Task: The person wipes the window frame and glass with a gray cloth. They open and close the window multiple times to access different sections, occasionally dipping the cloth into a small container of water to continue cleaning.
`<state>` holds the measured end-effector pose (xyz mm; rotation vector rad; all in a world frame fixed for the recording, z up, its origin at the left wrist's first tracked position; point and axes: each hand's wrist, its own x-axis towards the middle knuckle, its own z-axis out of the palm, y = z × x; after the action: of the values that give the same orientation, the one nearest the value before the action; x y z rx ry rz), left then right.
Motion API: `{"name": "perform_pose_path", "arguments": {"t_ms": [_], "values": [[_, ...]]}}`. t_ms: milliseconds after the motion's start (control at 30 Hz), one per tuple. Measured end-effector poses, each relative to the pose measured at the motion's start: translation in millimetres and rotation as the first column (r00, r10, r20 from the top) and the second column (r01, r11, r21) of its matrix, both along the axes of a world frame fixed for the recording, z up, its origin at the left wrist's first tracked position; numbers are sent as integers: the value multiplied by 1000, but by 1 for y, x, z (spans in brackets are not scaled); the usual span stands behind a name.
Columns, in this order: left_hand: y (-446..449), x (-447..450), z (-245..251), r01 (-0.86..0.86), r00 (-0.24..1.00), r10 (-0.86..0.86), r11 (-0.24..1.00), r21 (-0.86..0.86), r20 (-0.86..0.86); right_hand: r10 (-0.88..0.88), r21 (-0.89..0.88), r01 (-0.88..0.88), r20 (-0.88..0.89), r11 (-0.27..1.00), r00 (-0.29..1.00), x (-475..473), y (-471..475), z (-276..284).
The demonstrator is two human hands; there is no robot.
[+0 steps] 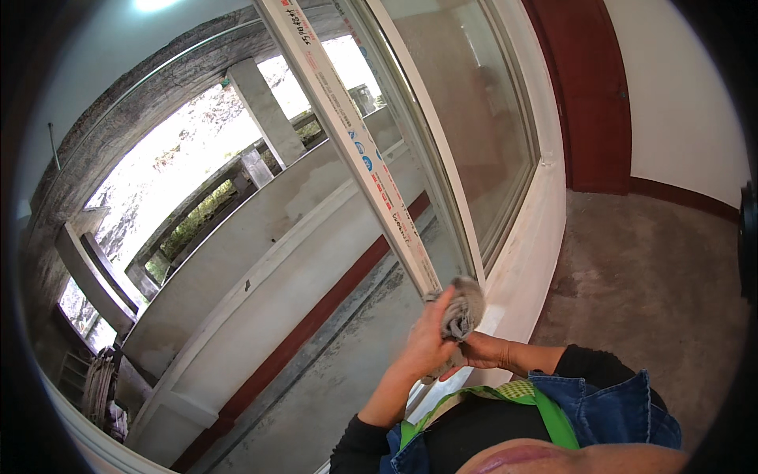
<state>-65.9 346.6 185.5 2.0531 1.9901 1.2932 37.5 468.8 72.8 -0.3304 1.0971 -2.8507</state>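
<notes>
A bunched grey cloth (463, 308) is between my two hands, close to the lower end of a window sash frame. My left hand (427, 338) grips the cloth from the left, fingers pointing up. My right hand (481, 351) is lower and to the right, with its fingers at the cloth's lower part; how firmly it holds is partly hidden. The sash's pale frame (355, 133) bears printed film with writing. Beside it stands a second glazed sash (474, 118) in the window frame.
A white sill and wall (521, 237) run along the window at right. Behind them are a bare concrete floor (639, 284) and a dark red door (595, 95). Through the opening lie a low wall (284, 255) with a red base band, a concrete pillar (266, 112) and bundled sticks (99, 385).
</notes>
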Motion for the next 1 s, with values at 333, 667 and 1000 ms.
{"name": "perform_pose_path", "arguments": {"t_ms": [333,667,1000], "values": [[42,-49,117,-402,880,475,760,511,-14,-727,166,711,62,684,684,81,40,-31],[78,-65,115,-293,927,154,867,402,343,-723,165,705,208,690,658,102,32,-84],[-29,-77,104,-333,901,154,844,420,406,-724,208,695,262,688,638,101,40,-96]]}}
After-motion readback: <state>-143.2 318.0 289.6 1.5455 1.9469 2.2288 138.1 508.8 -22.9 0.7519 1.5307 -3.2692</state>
